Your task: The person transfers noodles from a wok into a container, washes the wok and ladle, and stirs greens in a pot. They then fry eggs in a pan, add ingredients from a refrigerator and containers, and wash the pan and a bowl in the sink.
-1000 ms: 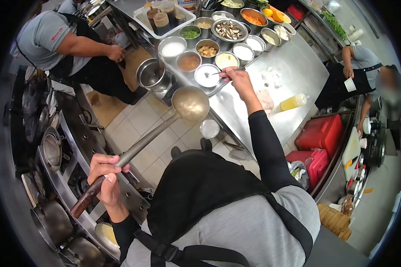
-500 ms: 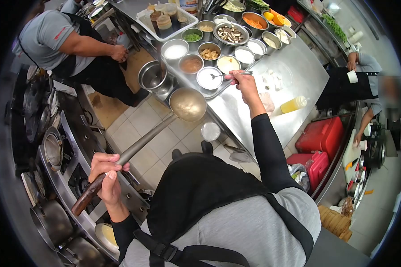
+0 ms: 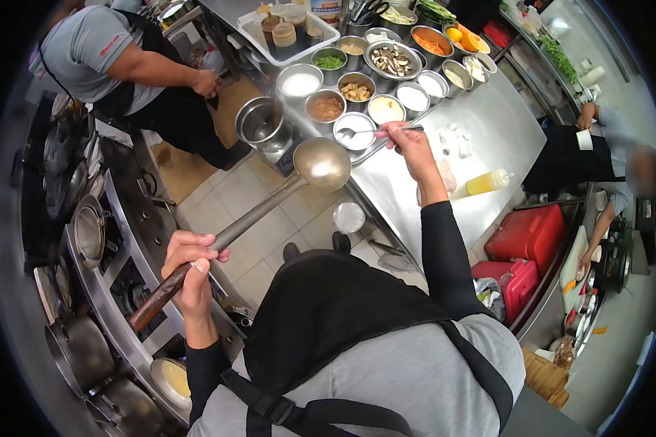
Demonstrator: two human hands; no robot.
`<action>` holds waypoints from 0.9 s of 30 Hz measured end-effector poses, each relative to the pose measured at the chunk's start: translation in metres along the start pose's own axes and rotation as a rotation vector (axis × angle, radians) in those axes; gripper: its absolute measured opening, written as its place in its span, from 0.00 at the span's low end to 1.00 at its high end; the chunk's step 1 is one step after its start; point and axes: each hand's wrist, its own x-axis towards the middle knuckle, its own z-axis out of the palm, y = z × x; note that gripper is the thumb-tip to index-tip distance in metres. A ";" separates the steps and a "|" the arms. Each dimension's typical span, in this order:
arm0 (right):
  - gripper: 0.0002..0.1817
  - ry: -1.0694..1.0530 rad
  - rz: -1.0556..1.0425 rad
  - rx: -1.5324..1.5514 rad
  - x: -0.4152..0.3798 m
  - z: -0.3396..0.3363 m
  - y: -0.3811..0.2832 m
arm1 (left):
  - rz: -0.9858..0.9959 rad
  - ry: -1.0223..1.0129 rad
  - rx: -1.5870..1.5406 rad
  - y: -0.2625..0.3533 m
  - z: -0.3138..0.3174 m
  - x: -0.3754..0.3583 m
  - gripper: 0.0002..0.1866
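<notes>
My left hand [image 3: 195, 271] is wrapped round the long handle of a large metal ladle [image 3: 323, 165], whose bowl hangs over the floor beside the steel table's corner. Between the fingers of my right hand [image 3: 410, 148] is a small metal spoon [image 3: 401, 129]. The spoon's tip is over a bowl of white powder [image 3: 355, 124]. Around that bowl stand a bowl of brown seasoning [image 3: 326, 108], a bowl of pale yellow stuff [image 3: 386, 109] and a bowl of brown chunks [image 3: 356, 90].
A yellow squeeze bottle [image 3: 487, 182] lies on the steel table [image 3: 444, 211]. At the left are a stove [image 3: 127, 240] and a person [image 3: 124, 65]; another person [image 3: 583, 146] stands at the right. Red coolers [image 3: 525, 240] sit below the table's right side.
The ladle and my left hand have shifted slightly right and up relative to my body. The whole view has moved a little. Both hands keep their holds.
</notes>
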 end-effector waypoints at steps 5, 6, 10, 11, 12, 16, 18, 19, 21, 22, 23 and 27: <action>0.14 0.105 0.098 -0.019 0.019 -0.008 0.014 | 0.016 0.000 -0.002 0.003 -0.003 -0.004 0.11; 0.14 0.104 0.100 -0.021 0.021 -0.008 0.018 | 0.013 0.002 -0.003 0.002 -0.003 -0.004 0.11; 0.12 0.087 0.110 -0.007 0.029 -0.002 0.035 | 0.047 0.022 0.013 0.000 -0.003 -0.009 0.11; 0.12 0.075 0.138 0.027 0.029 -0.001 0.036 | 0.047 0.031 0.012 0.000 -0.002 -0.009 0.11; 0.12 0.077 0.139 0.026 0.028 -0.003 0.035 | 0.046 0.029 0.011 0.000 -0.001 -0.010 0.11; 0.14 0.107 0.156 0.162 0.015 -0.015 0.023 | 0.045 0.050 0.037 0.000 0.001 -0.009 0.12; 0.14 -0.042 0.137 0.236 0.003 -0.022 0.006 | 0.057 0.037 -0.010 -0.002 0.005 -0.005 0.12; 0.15 -0.030 0.096 0.174 -0.001 -0.025 -0.004 | 0.060 0.041 -0.017 -0.003 0.007 -0.005 0.12; 0.16 0.122 -0.038 0.025 0.009 -0.047 -0.004 | 0.063 0.042 -0.032 -0.002 0.012 -0.005 0.13; 0.17 0.255 -0.159 -0.119 0.016 -0.056 -0.001 | 0.067 0.028 -0.040 -0.001 0.015 -0.003 0.13; 0.19 0.328 -0.183 -0.222 0.022 -0.064 -0.001 | 0.073 0.022 -0.063 0.000 0.017 -0.001 0.13; 0.18 0.285 -0.172 -0.190 0.053 -0.074 0.035 | 0.080 0.004 -0.084 0.004 0.026 0.005 0.13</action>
